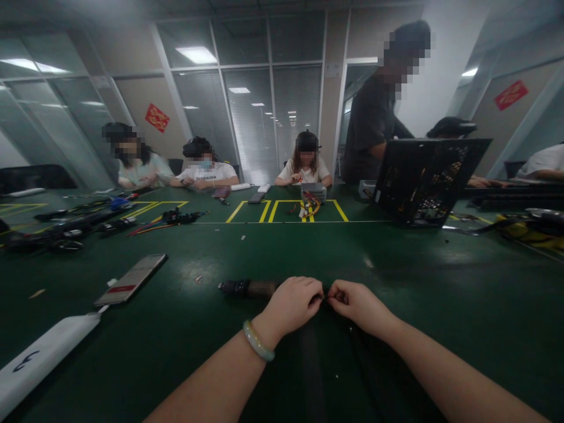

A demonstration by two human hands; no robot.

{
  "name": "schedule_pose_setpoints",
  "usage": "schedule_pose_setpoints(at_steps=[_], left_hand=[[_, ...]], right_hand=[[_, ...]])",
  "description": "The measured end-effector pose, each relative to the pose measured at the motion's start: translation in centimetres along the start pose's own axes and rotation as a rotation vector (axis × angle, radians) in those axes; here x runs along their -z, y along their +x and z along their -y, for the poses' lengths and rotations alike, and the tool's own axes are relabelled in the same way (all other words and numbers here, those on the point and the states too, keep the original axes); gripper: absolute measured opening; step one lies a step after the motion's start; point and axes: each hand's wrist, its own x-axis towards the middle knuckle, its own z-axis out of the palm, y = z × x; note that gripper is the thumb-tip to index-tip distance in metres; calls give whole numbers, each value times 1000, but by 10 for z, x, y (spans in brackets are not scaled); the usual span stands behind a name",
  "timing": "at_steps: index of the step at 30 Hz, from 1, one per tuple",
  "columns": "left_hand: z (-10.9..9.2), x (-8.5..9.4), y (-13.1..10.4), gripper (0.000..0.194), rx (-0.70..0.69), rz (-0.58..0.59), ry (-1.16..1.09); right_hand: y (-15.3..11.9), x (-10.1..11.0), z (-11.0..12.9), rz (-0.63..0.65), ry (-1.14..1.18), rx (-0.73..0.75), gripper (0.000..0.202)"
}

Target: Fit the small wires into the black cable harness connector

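Observation:
A dark, slim electric screwdriver [259, 288] lies level across the green table, its narrow metal tip toward the left. My left hand [293, 302], with a pale green bangle at the wrist, is closed around its right part and covers it. Close beside it, my right hand [355, 302] pinches at the tool's right end, with thumb and forefinger pressed together. A small dark bit shows between the two sets of fingertips, but its kind is hidden. Below my right hand, a faint dark strip, perhaps a cable, runs toward the near edge.
A phone [134, 281] joined to a white power bank [48, 358] lies at left. Behind it are bundled black cables [70, 229]. An open black computer case [427, 182] stands at back right. Several people sit across the table; one person [370, 117] stands behind the case.

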Motion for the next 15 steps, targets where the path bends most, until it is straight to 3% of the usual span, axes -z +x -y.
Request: schedule_pose_setpoints(at_steps=[15], left_hand=[[-3, 3, 0, 9, 21, -11, 0]], right_hand=[[0, -1, -2, -19, 3, 13, 6]])
